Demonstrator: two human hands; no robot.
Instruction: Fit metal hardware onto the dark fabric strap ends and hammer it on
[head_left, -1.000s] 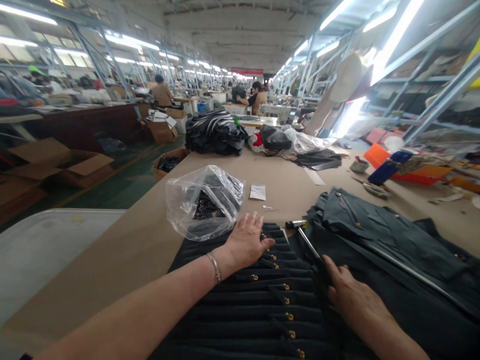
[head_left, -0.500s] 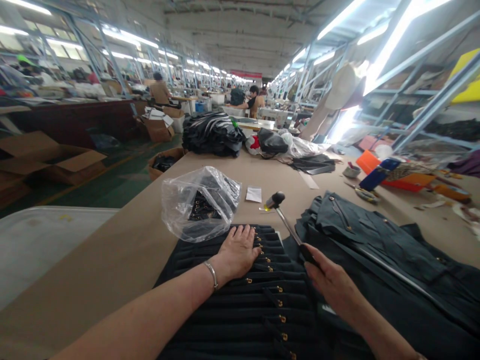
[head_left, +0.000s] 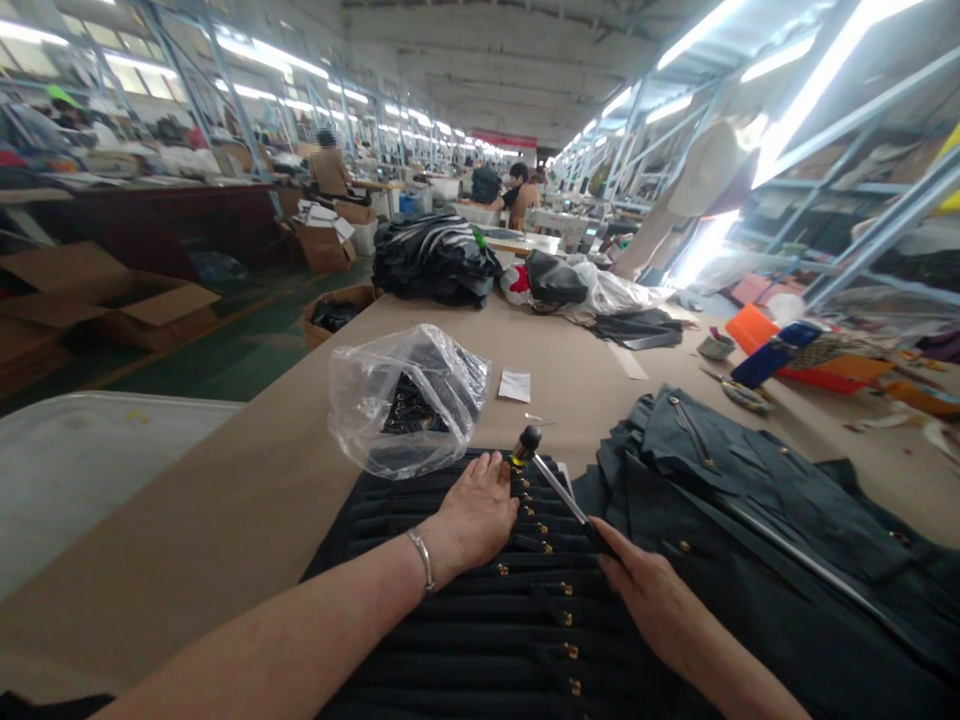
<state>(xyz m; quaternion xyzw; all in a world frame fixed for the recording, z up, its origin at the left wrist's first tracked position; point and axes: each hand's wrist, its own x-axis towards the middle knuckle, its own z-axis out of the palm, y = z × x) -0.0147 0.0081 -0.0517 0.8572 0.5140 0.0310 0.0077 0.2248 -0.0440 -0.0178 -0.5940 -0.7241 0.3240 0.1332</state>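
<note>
Nearest, dark fabric pieces (head_left: 450, 642) lie in overlapping rows on the tabletop (head_left: 217, 570), with gold-coloured metal fittings (head_left: 571, 651) running in a rough line along them. The right hand (head_left: 649, 590) has its fingers closed round the dark grip of a hammer (head_left: 561, 489); keeping that hold firm but the wrist loose should help the head land square. The left hand (head_left: 474, 512) lies flat on the rows, fingers extended, gripping nothing; this spread pressure looks right for keeping the layers from creeping.

At the far end of the rows, the hammer's yellow face points down at the fittings and its black face up. Whether it touches metal cannot be told. The left fingertips are just beside the head, so drawing them a little further left would be safer. Short, light taps, one fitting at a time, seem best, so that neither metal nor cloth gets marked.

To the right, a heap of dark garments (head_left: 757, 555) sits close to the hammer arm; the elbow needs room there. Beyond the rows, a clear plastic bag (head_left: 358, 395) and a small white packet (head_left: 514, 385) stand out of the swing. Farther off is a dark fabric pile (head_left: 435, 265).
</note>
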